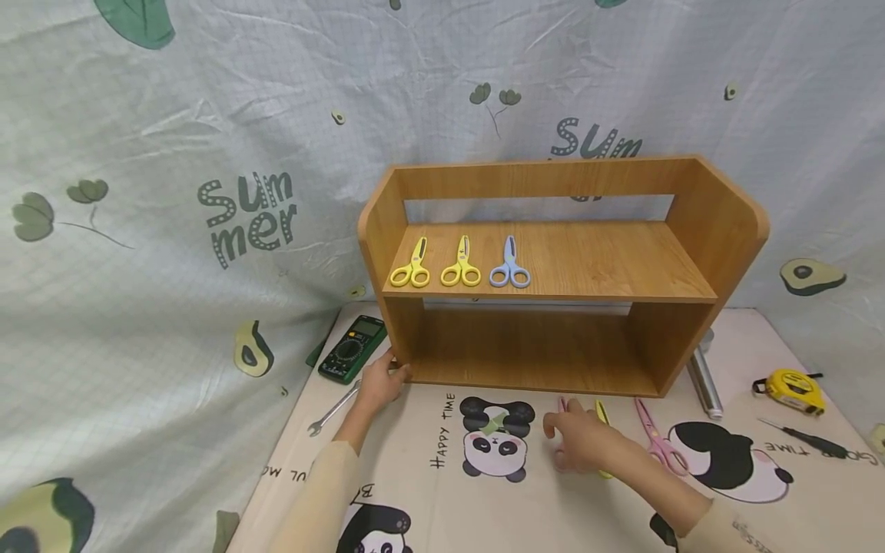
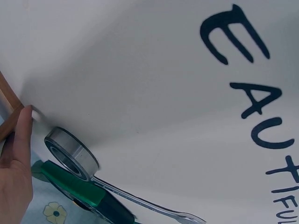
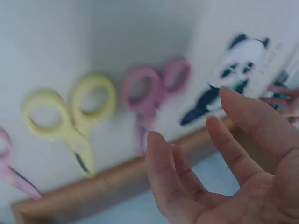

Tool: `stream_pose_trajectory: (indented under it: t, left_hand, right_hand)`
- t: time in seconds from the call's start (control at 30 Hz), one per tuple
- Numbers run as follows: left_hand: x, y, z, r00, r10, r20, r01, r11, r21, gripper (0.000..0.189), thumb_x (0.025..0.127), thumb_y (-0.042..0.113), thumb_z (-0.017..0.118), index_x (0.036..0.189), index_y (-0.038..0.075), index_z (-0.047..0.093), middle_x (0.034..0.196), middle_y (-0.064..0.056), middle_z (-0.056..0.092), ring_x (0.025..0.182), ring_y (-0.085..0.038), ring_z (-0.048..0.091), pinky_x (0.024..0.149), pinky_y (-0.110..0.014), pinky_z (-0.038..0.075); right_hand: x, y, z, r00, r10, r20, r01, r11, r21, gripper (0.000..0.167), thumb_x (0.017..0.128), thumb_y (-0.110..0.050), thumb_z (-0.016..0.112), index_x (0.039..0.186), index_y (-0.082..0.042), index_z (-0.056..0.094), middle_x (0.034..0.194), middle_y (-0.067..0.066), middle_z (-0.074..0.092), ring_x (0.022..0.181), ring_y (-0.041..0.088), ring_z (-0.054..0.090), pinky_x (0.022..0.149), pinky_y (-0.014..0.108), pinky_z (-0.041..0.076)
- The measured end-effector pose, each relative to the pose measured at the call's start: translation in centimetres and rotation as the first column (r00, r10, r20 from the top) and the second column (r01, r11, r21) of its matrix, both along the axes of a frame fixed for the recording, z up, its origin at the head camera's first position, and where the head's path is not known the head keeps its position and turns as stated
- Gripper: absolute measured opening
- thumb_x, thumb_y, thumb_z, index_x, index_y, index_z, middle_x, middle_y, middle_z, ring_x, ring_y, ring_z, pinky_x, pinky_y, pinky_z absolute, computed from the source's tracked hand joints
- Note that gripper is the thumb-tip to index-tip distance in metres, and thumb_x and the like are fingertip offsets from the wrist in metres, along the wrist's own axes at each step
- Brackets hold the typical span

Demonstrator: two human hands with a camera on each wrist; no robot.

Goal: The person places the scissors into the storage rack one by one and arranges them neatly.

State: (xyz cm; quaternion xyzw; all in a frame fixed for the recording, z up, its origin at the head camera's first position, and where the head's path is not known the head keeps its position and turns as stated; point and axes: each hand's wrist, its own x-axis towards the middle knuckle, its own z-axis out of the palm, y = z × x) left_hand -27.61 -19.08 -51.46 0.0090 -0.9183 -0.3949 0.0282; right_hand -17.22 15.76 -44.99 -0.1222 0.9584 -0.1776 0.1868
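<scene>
My left hand [image 1: 379,386] touches the lower left front corner of the wooden shelf [image 1: 539,297], fingers along its side panel. With fingers spread and holding nothing, my right hand [image 1: 584,438] hovers over pink scissors [image 3: 152,105] lying in front of the shelf. The head view shows these scissors mostly hidden behind that hand. Beside them lie yellow scissors [image 3: 77,135], and farther right a second pink pair of scissors [image 1: 657,442]. On the upper tier stand in a row two pairs of yellow scissors [image 1: 416,265] and one blue pair of scissors [image 1: 509,263], blades pointing back.
Left of the shelf lie a green multimeter [image 1: 351,349], a wrench [image 1: 335,407] and a metal ring bearing [image 2: 86,158]. On the right are a silver-handled tool [image 1: 704,380], a yellow tape measure [image 1: 791,390] and a black-handled screwdriver [image 1: 816,442]. A printed curtain [image 1: 311,92] hangs behind.
</scene>
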Motion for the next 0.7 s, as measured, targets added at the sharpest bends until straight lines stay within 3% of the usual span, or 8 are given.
stream_pose_trajectory:
  t: [0.3, 0.5, 0.7]
  left_hand:
    - [-0.2, 0.1, -0.1, 1.000, 0.012, 0.023, -0.012, 1.000, 0.000, 0.053, 0.102, 0.017, 0.063, 0.150, -0.002, 0.049, 0.129, -0.030, 0.069, 0.078, -0.022, 0.074, 0.057, -0.026, 0.059]
    - [-0.4, 0.1, 0.0, 1.000, 0.012, 0.015, -0.013, 1.000, 0.008, 0.052, 0.102, 0.017, 0.063, 0.149, -0.002, 0.050, 0.128, -0.030, 0.069, 0.081, -0.024, 0.075, 0.057, -0.026, 0.059]
    - [-0.2, 0.2, -0.1, 1.000, 0.012, 0.026, -0.013, 1.000, 0.018, 0.052, 0.102, 0.016, 0.064, 0.149, -0.001, 0.051, 0.129, -0.031, 0.068, 0.088, -0.028, 0.076, 0.059, -0.027, 0.061]
  right_hand:
    - [-0.1, 0.7, -3.8, 0.998, -0.045, -0.037, 0.045, 0.999, -0.006, 0.020, 0.085, -0.005, 0.080, 0.097, -0.015, 0.068, 0.098, 0.016, 0.053, 0.083, 0.032, 0.050, 0.068, 0.043, 0.048]
    - [-0.3, 0.5, -4.4, 0.996, -0.044, -0.074, 0.044, 0.999, 0.005, 0.019, 0.086, -0.002, 0.077, 0.092, -0.015, 0.064, 0.093, 0.013, 0.050, 0.082, 0.031, 0.048, 0.068, 0.041, 0.045]
    - [-0.5, 0.3, -4.7, 0.996, -0.050, -0.079, 0.049, 0.999, -0.019, 0.026, 0.078, 0.005, 0.076, 0.083, -0.015, 0.060, 0.088, 0.011, 0.047, 0.078, 0.029, 0.046, 0.065, 0.038, 0.040]
